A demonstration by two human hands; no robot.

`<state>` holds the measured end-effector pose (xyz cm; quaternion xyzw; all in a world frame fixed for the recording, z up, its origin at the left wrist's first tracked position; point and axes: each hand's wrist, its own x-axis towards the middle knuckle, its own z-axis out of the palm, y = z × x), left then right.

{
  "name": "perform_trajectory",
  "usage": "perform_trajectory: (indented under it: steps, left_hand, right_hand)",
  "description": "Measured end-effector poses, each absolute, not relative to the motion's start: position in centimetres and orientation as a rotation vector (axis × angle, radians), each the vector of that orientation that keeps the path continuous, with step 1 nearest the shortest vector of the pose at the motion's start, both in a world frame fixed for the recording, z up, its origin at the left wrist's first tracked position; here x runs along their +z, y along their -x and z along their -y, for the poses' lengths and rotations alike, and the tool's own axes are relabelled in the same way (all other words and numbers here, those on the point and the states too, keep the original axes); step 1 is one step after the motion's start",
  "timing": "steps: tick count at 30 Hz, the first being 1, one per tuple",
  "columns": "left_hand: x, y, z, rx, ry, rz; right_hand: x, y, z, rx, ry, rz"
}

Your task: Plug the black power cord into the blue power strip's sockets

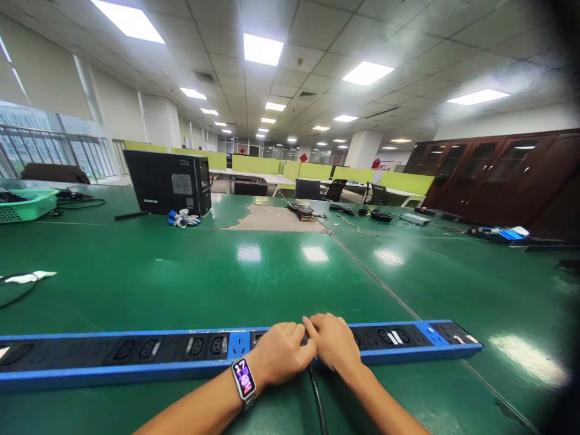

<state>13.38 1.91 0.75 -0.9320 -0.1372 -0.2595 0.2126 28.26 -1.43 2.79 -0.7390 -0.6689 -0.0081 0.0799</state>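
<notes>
A long blue and black power strip (136, 353) lies across the green table (254, 278) in front of me, running from the left edge to the right. Both hands rest on its middle, fingers curled together. My left hand (281, 352), with a smartwatch (243, 380) on the wrist, presses against my right hand (333, 342). A black cable (317, 402) runs from under the hands toward me. What the fingers grip is hidden beneath them.
A black computer case (168, 181) stands at the back left, gloves (183, 219) beside it. A green basket (25, 205) sits at far left. Small parts and tools (308, 211) lie further back. Dark wooden cabinets (498, 175) line the right wall.
</notes>
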Motion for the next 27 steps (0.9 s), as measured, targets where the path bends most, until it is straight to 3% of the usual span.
perform_trajectory:
  steps: [4, 20, 27]
  left_hand:
    - [0.7, -13.3, -1.9, -0.798, 2.525, 0.301]
    - [2.7, -13.2, -1.2, -0.348, 2.827, 0.815]
    - [3.8, -13.6, -2.5, -0.180, 2.925, 0.771]
  right_hand:
    - [2.7, -28.4, 1.3, -0.017, 2.203, 2.002]
    - [2.9, -28.2, 1.5, -0.026, 2.204, 1.984]
    - [3.0, -28.2, 1.5, -0.010, 2.220, 1.974]
